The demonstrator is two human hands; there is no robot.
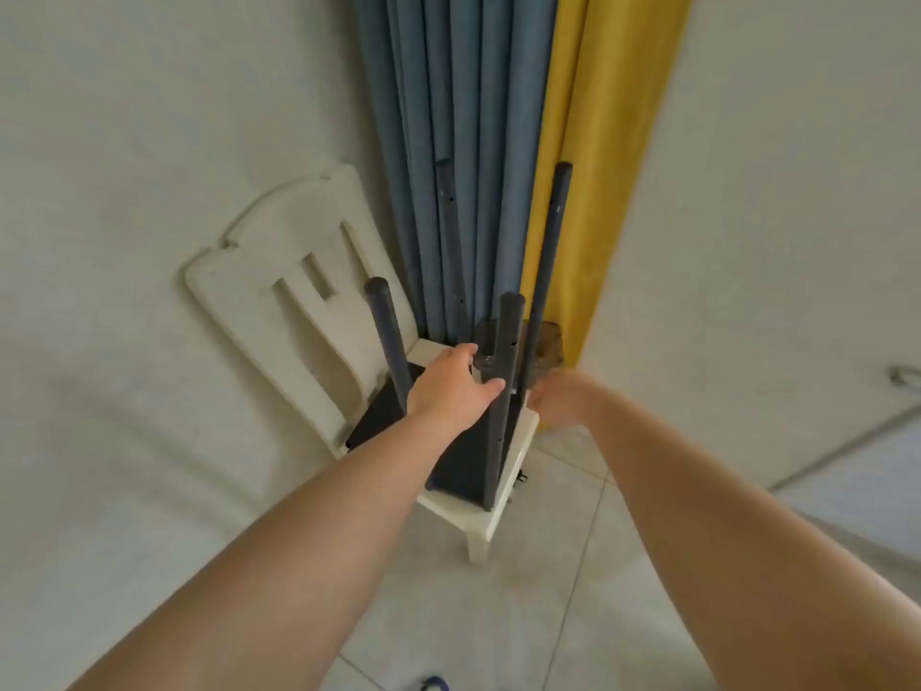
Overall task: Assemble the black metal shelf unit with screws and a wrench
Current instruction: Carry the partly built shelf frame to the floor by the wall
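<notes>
Underfoot pale floor tiles [503,610], cream chair [279,311] against blue curtain [448,117]; left grip [456,384] apart, right grip [553,396] untellable.

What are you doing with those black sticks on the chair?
A person is building a black metal shelf. It sits on a white plastic chair with four poles sticking up. The left hand reaches in beside the nearest pole, and the right hand is just behind it, too blurry to tell what it holds.

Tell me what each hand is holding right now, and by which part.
Left hand touches the near pole at mid-height, fingers mostly straight, gripping nothing. Right hand is blurred; cannot tell.
</notes>
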